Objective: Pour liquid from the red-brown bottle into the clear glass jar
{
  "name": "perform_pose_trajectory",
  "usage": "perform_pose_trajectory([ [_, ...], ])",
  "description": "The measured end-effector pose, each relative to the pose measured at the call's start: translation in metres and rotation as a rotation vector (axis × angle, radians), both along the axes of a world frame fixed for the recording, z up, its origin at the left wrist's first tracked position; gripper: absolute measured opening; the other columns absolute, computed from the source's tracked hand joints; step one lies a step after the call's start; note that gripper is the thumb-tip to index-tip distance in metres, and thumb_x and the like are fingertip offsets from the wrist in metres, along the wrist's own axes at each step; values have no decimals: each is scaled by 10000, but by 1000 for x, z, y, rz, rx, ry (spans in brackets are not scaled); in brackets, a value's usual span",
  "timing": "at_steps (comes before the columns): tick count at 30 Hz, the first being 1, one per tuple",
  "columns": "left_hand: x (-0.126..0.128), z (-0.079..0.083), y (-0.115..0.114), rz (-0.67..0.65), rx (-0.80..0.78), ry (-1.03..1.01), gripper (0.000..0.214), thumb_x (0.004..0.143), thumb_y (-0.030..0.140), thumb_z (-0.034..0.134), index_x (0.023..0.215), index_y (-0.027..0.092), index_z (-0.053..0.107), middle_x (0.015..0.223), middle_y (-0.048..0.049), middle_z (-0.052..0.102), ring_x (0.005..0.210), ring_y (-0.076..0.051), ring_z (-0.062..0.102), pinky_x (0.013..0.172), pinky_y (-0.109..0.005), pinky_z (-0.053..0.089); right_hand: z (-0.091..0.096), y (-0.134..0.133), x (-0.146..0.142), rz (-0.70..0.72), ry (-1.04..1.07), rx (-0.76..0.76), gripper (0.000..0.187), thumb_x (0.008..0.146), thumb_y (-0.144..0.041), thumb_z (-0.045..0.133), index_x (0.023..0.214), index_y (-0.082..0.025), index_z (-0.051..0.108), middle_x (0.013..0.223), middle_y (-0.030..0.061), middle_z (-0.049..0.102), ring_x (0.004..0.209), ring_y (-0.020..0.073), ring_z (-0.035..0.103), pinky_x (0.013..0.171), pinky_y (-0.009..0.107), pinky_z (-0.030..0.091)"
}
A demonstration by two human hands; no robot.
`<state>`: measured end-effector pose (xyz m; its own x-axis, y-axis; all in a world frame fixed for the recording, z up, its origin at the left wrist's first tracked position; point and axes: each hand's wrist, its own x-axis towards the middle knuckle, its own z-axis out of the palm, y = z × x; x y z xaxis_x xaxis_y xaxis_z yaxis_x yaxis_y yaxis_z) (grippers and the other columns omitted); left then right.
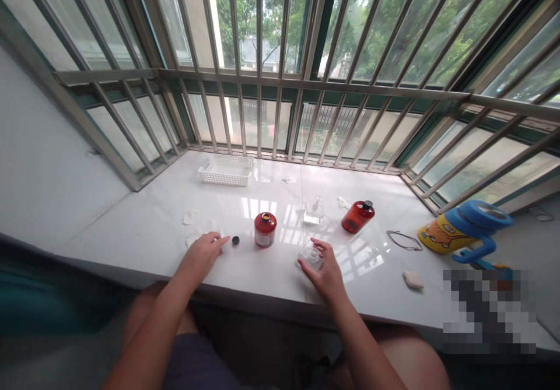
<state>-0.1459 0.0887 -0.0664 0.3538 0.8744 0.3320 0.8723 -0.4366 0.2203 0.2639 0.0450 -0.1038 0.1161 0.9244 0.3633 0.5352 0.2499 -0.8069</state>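
Note:
My left hand [202, 257] rests at the front of the white ledge, fingers stretched out and apart from the small black cap [235, 241] just beyond their tips. To the right of the cap stands an uncapped amber bottle [265, 231] with a pale label, its mouth open. My right hand [322, 266] has its thumb and fingers around a small clear bottle [310, 257], low at the ledge. A second amber bottle [357, 217], with a black cap on, is farther back on the right. Another clear container [313, 212] sits behind the one in my right hand.
A white perforated basket [226, 172] stands at the back left. Crumpled white tissue [191, 227] lies beyond my left hand. On the right are a thin cord loop [404, 241], a pale lump [413, 280] and a blue-and-yellow cup [459, 227]. Metal window bars [280, 90] border the ledge.

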Motion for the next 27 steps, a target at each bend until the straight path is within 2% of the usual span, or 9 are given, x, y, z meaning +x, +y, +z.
perform_pose_trajectory([
  [3,-1,-11,6,-4,-74,-3,509,959,98,420,1312,257,750,1154,-98,740,1009,-274,698,933,-448,611,1,0,0,-9,-9,15,603,879,-491,800,1381,-287,536,1402,113,637,1279,315,641,1071,523,579],
  [7,12,-11,1,33,10,-82,508,961,89,427,1348,244,718,1276,-123,728,1158,-315,678,1049,-522,574,2,0,0,-7,-11,21,604,878,-493,800,1384,-289,540,1400,113,643,1276,315,649,1057,513,588],
  [10,30,-1,-3,59,70,-200,398,1038,231,493,1398,244,662,1331,-128,709,1249,-327,652,1125,-550,534,2,-1,0,-7,-17,13,596,882,-482,799,1376,-283,531,1407,121,636,1280,322,644,1062,529,580],
  [13,53,13,0,87,65,-343,410,1051,405,576,1428,248,609,1388,-125,679,1322,-327,623,1168,-551,511,2,-1,0,-5,-24,13,599,887,-482,796,1382,-276,528,1416,129,632,1282,325,644,1056,533,581],
  [16,77,27,14,115,-3,-478,484,1019,513,628,1429,259,593,1451,-121,644,1369,-331,602,1174,-542,513,3,-1,0,-2,-28,31,595,886,-487,795,1379,-274,538,1417,129,639,1283,325,651,1040,524,592],
  [18,92,34,26,116,-108,-563,528,999,564,640,1429,260,593,1483,-122,629,1364,-335,614,1142,-531,539,4,-1,-1,-3,-29,40,580,885,-484,796,1365,-274,548,1411,129,647,1284,327,654,1034,521,596],
  [22,118,44,45,52,-353,-693,509,1016,568,591,1409,246,612,1470,-128,653,1303,-320,667,1077,-502,584,5,0,-1,-3,-25,37,578,880,-471,805,1363,-284,547,1406,117,646,1281,319,655,1022,509,602],
  [27,139,49,47,-53,-337,-687,475,1058,504,516,1460,262,591,1496,-111,641,1362,-308,632,1156,-509,525,1,1,0,23,-13,30,542,892,-442,800,1340,-292,534,1419,116,620,1305,322,629,1065,544,576],
])
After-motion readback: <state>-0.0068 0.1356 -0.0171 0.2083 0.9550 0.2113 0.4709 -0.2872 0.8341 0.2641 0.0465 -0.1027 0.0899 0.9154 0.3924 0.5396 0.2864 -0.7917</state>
